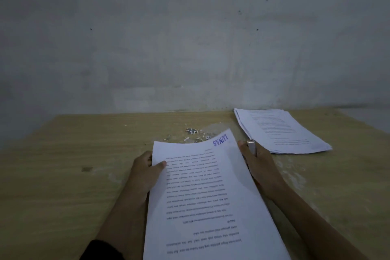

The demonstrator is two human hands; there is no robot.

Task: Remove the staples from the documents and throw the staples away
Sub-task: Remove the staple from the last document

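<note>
Head view
Document: white printed document with blue LUNAS stamp [202, 192], held up between both hands, probably to check it.
Left hand [145, 173]: thumb pinches the left edge, steadying it.
Right hand [259, 167]: clasps small silver metal tool [251, 146], props the right edge.
Staples: loose grey staple heap [195, 133] on tan wooden table [73, 154], not yet binned.

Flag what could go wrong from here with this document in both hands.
The loose staples lie unbinned on the table just beyond the document; its curling far edge could sweep and scatter them. The right hand holds a metal tool beside the page edge while also supporting it; the tool might slip or nick the paper.
</note>
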